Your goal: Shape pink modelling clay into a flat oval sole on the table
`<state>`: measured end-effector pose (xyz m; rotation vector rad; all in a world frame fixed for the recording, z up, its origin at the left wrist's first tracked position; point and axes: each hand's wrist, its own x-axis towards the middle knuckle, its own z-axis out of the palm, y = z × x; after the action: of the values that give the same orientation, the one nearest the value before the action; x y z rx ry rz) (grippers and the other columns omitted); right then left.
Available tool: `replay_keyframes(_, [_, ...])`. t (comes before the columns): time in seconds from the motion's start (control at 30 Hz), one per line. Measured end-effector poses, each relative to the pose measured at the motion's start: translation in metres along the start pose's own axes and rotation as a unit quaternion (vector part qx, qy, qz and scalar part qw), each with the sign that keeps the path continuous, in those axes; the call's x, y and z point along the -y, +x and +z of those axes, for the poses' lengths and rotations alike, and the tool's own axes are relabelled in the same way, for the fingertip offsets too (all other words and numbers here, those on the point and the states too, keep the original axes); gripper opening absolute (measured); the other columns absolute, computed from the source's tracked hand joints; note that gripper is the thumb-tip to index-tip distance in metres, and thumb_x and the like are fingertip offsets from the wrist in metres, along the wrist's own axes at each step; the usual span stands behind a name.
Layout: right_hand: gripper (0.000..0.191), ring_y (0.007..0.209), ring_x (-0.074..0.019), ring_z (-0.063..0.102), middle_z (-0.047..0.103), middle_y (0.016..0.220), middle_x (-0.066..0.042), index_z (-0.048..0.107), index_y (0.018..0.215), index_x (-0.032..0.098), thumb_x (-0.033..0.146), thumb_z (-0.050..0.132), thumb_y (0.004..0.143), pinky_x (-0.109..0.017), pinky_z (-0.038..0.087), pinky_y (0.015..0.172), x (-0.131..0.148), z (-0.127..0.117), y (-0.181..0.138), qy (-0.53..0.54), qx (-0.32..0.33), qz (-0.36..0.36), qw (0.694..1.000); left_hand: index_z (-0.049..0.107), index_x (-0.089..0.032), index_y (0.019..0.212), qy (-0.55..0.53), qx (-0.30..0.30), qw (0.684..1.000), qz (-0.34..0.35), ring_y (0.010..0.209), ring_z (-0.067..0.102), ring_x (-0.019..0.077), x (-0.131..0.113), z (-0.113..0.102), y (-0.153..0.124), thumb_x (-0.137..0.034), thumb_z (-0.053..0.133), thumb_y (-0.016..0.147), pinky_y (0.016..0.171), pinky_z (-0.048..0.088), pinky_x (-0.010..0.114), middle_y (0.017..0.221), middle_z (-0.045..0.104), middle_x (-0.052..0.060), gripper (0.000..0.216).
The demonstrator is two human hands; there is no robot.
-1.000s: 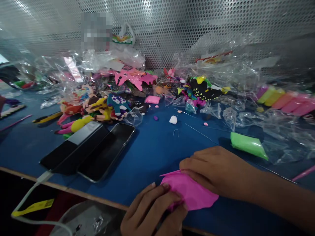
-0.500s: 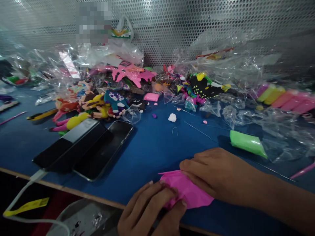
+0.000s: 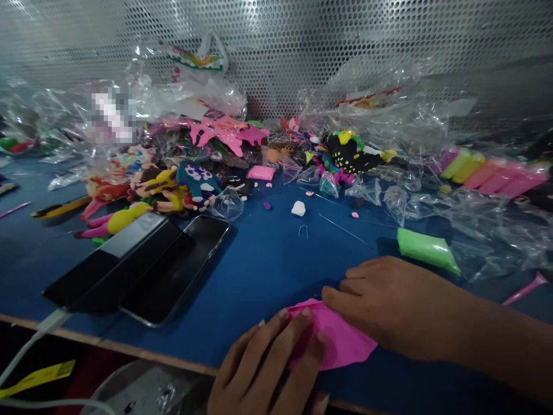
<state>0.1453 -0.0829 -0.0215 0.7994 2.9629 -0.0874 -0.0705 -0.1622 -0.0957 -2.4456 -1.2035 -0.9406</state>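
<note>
Both hands press flat on a magenta sheet of modelling clay (image 3: 341, 340) lying on the blue table (image 3: 259, 271). The left hand (image 3: 268, 369) lays spread fingers on its near edge; the right hand (image 3: 389, 305) covers its far side, fingers extended, neither clenched. A green clay packet (image 3: 425, 249) lies just beyond the right hand, and two phones (image 3: 142, 268) lie well to the left.

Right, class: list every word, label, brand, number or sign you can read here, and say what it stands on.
Nothing can be read.
Yellow tag on the white cable: any print too small to tell.
Printed plastic bag at the mesh wall: coloured pattern, no legible letters.
Label among the clear wrappers: blurred out.
Two phones: screens dark.
</note>
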Motion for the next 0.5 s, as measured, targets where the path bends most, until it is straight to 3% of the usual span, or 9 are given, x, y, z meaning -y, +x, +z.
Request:
replay_keyframes(0.23, [0.016, 0.053, -0.0132, 0.05, 0.058, 0.061, 0.001, 0.055, 0.082, 0.02, 0.017, 0.043, 0.092, -0.029, 0.023, 0.051, -0.008, -0.001, -0.01, 0.033, -0.053, 0.055, 0.997, 0.066, -0.028, 0.116, 0.012, 0.003, 1.0, -0.009, 0.11, 0.062, 0.0207, -0.003, 0.0, -0.001, -0.035, 0.049, 0.092, 0.095, 0.047, 0.033, 0.117, 0.068, 0.0, 0.03])
replay_keyframes(0.5, [0.017, 0.056, -0.0125, 0.053, 0.059, 0.063, 0.001, 0.055, 0.079, 0.02, 0.015, 0.043, 0.091, -0.028, 0.026, 0.051, -0.006, 0.003, -0.013, 0.062, -0.031, 0.051, 0.996, 0.067, -0.027, 0.113, 0.017, 0.001, 1.0, -0.003, 0.109, 0.063, 0.0209, -0.003, 0.0, 0.0, -0.033, 0.051, 0.091, 0.095, 0.047, 0.033, 0.116, 0.068, 0.001, 0.028])
